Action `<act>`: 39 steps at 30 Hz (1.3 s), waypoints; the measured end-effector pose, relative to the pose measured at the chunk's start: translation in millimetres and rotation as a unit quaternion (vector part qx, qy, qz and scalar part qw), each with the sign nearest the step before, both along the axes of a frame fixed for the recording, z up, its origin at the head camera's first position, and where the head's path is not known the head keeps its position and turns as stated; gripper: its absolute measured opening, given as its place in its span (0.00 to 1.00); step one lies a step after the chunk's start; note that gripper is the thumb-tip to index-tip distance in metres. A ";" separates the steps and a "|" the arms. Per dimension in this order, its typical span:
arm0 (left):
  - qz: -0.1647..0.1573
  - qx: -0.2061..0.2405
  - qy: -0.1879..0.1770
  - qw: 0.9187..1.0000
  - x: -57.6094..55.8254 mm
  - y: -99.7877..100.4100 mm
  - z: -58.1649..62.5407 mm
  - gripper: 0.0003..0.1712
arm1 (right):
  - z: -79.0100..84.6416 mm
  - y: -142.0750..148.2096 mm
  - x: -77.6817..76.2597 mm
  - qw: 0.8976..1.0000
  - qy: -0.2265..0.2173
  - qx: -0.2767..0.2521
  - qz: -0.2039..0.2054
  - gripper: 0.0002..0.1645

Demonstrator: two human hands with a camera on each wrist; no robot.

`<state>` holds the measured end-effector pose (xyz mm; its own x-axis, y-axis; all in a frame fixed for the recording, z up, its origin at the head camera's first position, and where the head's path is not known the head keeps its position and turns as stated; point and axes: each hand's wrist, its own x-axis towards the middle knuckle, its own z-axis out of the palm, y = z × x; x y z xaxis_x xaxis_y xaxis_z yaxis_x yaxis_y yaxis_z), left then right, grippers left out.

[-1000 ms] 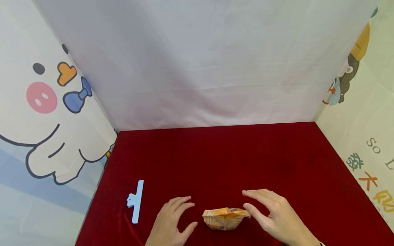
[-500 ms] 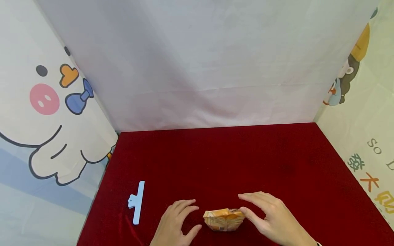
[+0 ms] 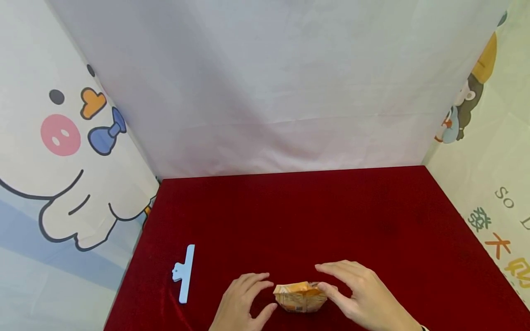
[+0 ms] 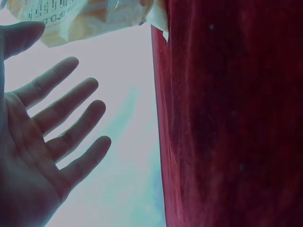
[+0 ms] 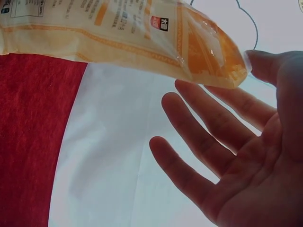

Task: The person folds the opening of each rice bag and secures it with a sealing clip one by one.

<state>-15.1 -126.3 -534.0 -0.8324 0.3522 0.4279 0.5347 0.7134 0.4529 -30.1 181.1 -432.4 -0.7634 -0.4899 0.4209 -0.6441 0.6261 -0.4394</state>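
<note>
An orange and cream plastic food packet (image 3: 300, 301) with a folded top stands on the red cloth near the front edge. My left hand (image 3: 244, 301) is just left of it, fingers spread and slightly bent, thumb close to its end. On the other side, my right hand (image 3: 360, 296) has its thumb right at the packet's right end. The right wrist view shows printed lettering on the packet (image 5: 142, 38), with the right thumb tip (image 5: 260, 66) at its orange end. In the left wrist view the left hand (image 4: 52, 127) holds nothing, below the packet (image 4: 94, 21).
A light blue sealing clip (image 3: 186, 273) lies on the red tablecloth (image 3: 290, 220) at the left. White fabric (image 3: 281, 82) hangs behind the table, and printed curtains with cartoon figures stand at both sides.
Both hands have moved inward toward the packet, the left one rightward and the right one leftward. The clip still lies in its place.
</note>
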 end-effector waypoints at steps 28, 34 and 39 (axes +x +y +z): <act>-0.018 0.030 0.056 0.998 -2.0 15.3 -5.2 0.11 | -4.8 -15.6 -2.7 0.997 0.005 -0.036 0.065 0.04; -0.023 0.038 0.046 0.998 -2.8 15.9 -4.4 0.09 | -7.5 -19.5 -2.5 0.996 0.004 -0.044 0.077 0.03; -0.020 0.046 0.047 0.998 -3.6 17.0 -4.2 0.07 | -10.8 -23.4 -3.5 0.994 0.018 -0.058 0.090 0.03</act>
